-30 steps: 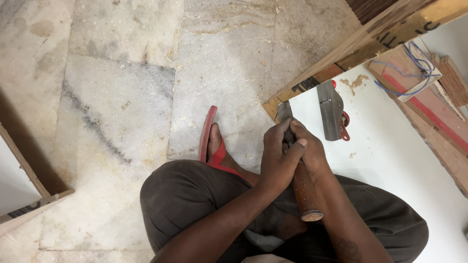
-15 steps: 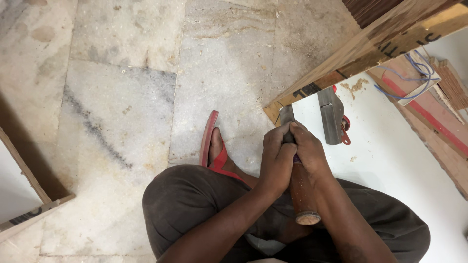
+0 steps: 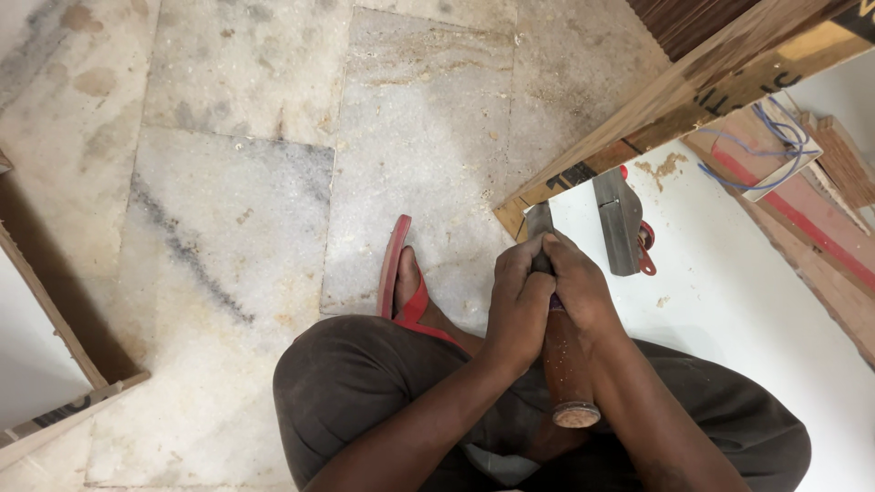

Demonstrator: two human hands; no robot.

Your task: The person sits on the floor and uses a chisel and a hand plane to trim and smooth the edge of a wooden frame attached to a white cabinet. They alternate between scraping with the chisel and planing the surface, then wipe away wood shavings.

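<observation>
The chisel (image 3: 558, 310) stood low in the middle of the view, its flat steel blade (image 3: 539, 220) resting at the corner where the white board (image 3: 729, 310) met the long wooden plank (image 3: 656, 109), and its thick round wooden handle (image 3: 567, 369) slanting back toward the person's lap. Both hands were clenched around it near the junction of blade and handle: the left hand (image 3: 516, 305) wrapped over from the left, the right hand (image 3: 576, 292) just beside it, fingers overlapping. By the look of it the tool was stiff and fairly heavy for its size, steel at the front, dense wood behind; the worn handle seemed to offer a sure, dry hold, and the blade's edge was the part to keep fingers away from. A grip low on the handle, close to the steel, seemed best for steering. Just beside the blade lay a hand plane (image 3: 620, 220) on the white board, with wood shavings (image 3: 665, 167) near it. A foot in a red sandal (image 3: 401, 273) rested on the marble floor (image 3: 228, 182), and a blue wire (image 3: 775, 137) lay further right.
</observation>
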